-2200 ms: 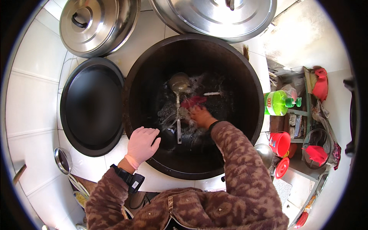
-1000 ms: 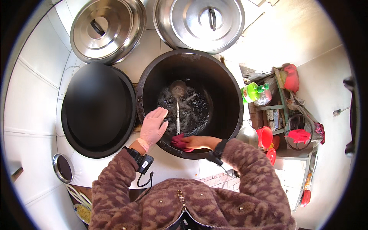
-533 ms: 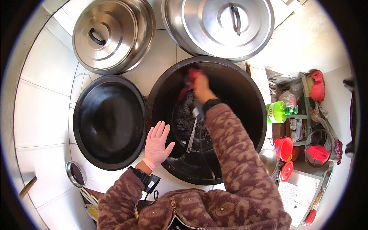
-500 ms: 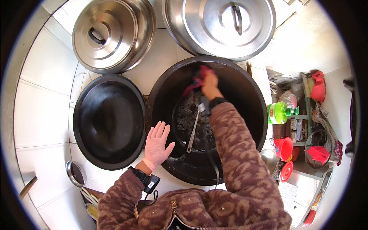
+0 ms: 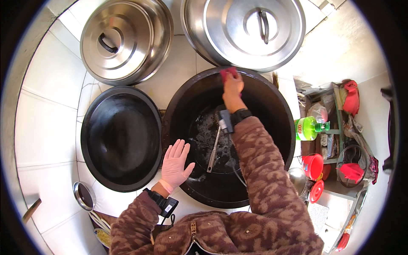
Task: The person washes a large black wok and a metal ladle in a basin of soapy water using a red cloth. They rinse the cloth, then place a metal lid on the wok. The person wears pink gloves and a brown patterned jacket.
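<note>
Right hand [image 5: 233, 90], bare, is closed on a bunched red cloth [image 5: 228, 70] at the far rim of the large black wok [image 5: 187, 106], just beside the edge of a lid. The cloth shows no clear long axis; its visible part projects beyond the fingertips, away from the person. Inside the wok, the ladle [image 5: 214, 151] lies with its handle's long axis running near to far, leaning slightly right at the far end; the handle end points toward the person. Its far end is hidden behind the device at the right wrist. Wet, foamy residue [image 5: 206, 131] covers part of the wok bottom.

Count: 1 cloth, 1 ladle, 2 black woks, the smaller wok [image 5: 121, 140] standing at left; 2 steel lids [image 5: 123, 21] with black handles, beyond the woks; 1 green bottle [image 5: 307, 128] and 1 red bucket [image 5: 312, 165] at right; 1 small steel bowl [image 5: 84, 196] at left.

Right-hand fingers are bent and pressed together over the cloth. Left hand [image 5: 174, 165], in a pale pink glove, is flat and extended, 4 fingers slightly parted, thumb well out, over the large wok's near-left rim. It grips nothing; firm contact with the rim cannot be confirmed.
</note>
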The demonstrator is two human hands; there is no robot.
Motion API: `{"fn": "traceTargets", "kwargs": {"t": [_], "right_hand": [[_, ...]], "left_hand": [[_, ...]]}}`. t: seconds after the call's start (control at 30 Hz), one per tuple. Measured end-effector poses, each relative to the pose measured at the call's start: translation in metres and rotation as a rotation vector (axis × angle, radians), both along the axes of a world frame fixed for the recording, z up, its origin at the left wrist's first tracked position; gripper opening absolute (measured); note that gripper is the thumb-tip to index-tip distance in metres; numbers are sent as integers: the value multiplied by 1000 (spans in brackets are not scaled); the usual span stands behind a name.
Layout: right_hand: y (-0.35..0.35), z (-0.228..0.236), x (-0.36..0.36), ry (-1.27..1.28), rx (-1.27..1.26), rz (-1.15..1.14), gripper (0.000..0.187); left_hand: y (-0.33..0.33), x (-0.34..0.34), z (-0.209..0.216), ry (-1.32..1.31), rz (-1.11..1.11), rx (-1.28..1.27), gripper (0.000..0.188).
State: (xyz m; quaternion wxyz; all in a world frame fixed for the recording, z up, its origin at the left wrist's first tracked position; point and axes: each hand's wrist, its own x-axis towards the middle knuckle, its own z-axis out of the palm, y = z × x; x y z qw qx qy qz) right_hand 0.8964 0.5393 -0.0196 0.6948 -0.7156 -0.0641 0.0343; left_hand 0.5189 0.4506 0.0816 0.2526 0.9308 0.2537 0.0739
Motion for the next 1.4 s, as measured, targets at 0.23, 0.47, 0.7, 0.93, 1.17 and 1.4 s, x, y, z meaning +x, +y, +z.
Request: {"fn": "traceTargets", "kwargs": {"t": [0.23,0.47,0.7,0.93,1.17,1.4], "right_hand": [[-2,29,-158,-204,-380,669,42],[-94,82,-269,-305,-679,1006,41],[-228,83,-292,-524,-696,1333,38],[-358,99,-204,-162,-1000,1766,28],[-370,106,-121,-424,-1605,1350,24],[-284,-10,-102,-377,-1392,1134,33]], "left_hand": [[-2,-11,-16,-254,77,16,66],[-3,-104,-33,-470,464,23,54],[-4,-139,-19,-430,419,57,52],[-3,-90,0,-467,277,84,50],[-13,-35,-1,-358,11,28,38],[-27,-1,-21,-139,-156,70,29]]}}
